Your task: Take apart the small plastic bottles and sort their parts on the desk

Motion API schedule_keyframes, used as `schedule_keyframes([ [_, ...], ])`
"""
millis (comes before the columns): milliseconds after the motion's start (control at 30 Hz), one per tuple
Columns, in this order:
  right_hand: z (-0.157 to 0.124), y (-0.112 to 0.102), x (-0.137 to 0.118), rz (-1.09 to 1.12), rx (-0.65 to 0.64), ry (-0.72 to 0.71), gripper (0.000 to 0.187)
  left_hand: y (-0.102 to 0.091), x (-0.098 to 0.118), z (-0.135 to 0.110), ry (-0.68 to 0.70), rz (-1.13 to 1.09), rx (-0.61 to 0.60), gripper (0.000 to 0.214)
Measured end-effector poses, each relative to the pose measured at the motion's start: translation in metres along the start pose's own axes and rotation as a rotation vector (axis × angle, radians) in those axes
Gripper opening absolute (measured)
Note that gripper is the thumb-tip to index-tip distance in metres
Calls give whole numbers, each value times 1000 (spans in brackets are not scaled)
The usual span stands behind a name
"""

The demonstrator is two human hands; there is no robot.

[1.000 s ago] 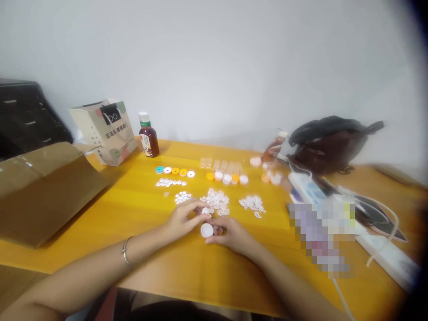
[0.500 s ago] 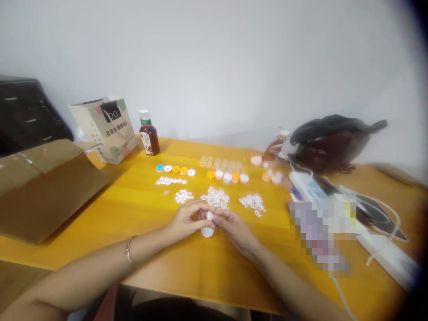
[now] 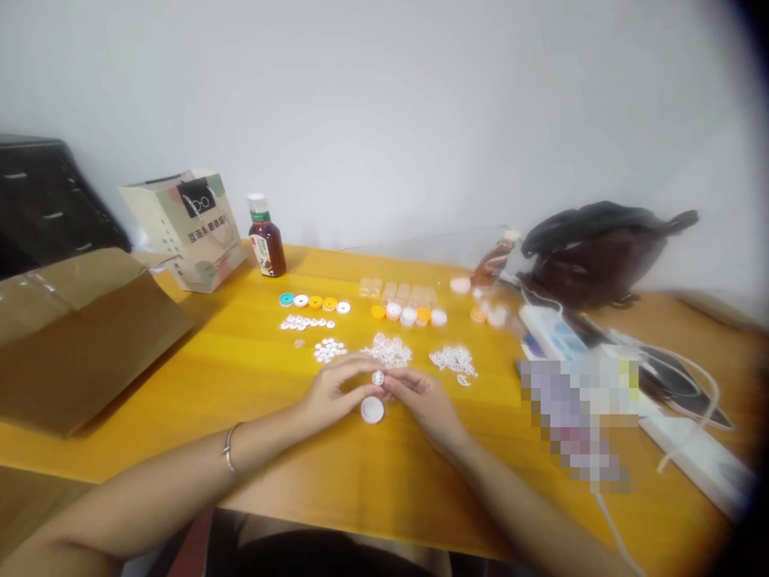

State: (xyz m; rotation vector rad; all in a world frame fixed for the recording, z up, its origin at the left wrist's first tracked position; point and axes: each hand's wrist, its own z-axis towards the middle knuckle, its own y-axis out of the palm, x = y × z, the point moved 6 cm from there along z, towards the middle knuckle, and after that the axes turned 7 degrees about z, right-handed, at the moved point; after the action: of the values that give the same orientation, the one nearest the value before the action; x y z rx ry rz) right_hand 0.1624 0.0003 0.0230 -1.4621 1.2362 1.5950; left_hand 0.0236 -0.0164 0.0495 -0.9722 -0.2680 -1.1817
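Between my two hands is a small round white plastic piece (image 3: 378,377) with cut-outs in it. My left hand (image 3: 340,393) pinches it from the left with thumb and fingers, and my right hand (image 3: 424,403) has its fingertips closed on its right side. Just below them a round white cap (image 3: 372,410) lies on the yellow table (image 3: 300,481). Beyond my fingers lie a heap of white openwork pieces (image 3: 390,351), a second heap (image 3: 453,361) to the right, and a group of small white discs (image 3: 330,350) to the left.
Further back stand a row of coloured caps (image 3: 316,303), another row of caps (image 3: 408,316) and clear containers (image 3: 404,293). A dark red bottle (image 3: 267,244) and paper bag (image 3: 204,232) stand back left, a cardboard box (image 3: 84,336) at left. Right are a power strip (image 3: 553,336) and dark bag (image 3: 594,260).
Both hands have risen slightly away from the white cap with the small white piece, so more of the cap shows. The view has shifted a little.
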Motion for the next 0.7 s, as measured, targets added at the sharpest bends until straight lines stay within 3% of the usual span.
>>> schedule_keyframes([
  [400,-3,0,-9,-47,32,-87,20,1,7,-5,290,298,9,28],
  [700,-6,2,-13,-301,35,-238,18,5,23,-6,437,539,-50,17],
])
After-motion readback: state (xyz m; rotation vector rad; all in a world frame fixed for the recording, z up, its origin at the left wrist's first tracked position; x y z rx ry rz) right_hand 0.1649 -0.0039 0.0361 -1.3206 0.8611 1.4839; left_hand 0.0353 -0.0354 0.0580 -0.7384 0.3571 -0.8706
